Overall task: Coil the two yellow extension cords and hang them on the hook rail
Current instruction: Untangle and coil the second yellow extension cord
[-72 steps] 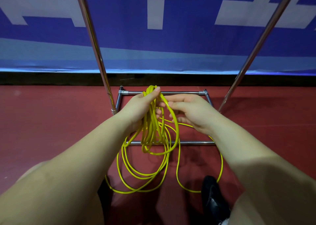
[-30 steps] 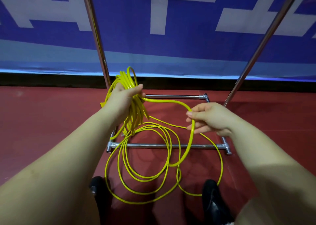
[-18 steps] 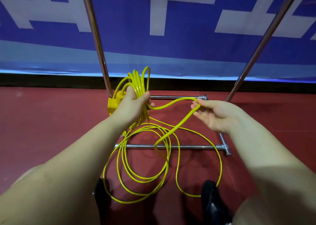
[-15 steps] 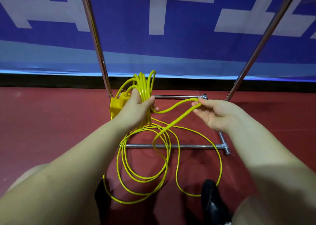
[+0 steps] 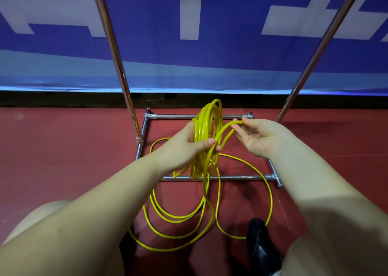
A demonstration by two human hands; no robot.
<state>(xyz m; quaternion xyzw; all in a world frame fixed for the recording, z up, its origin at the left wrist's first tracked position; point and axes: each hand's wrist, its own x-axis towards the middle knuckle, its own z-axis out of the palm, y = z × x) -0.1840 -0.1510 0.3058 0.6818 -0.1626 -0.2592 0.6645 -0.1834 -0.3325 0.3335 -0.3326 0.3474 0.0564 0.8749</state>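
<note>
A yellow extension cord [image 5: 206,124] is partly coiled into a bunch of loops. My left hand [image 5: 186,147] grips that bunch at its middle, thumb across the strands. My right hand [image 5: 258,137] sits just to the right, palm up, pinching one strand of the cord at its fingertips and arching it toward the bunch. Several loose loops of the same cord [image 5: 180,219] lie on the red floor below my hands. The top of the rack is out of view, so no hooks show. I see only one cord.
The rack's chrome base frame [image 5: 231,178] lies on the red floor under my hands, with two slanted chrome poles [image 5: 117,63] rising left and right. A blue and white banner hangs behind. My black shoe [image 5: 260,246] stands by the loose loops.
My left hand has carried the coil right and lower, toward the centre. My right hand has brought its strand up against the bunch, shortening the free span; the yellow plug block is now hidden.
</note>
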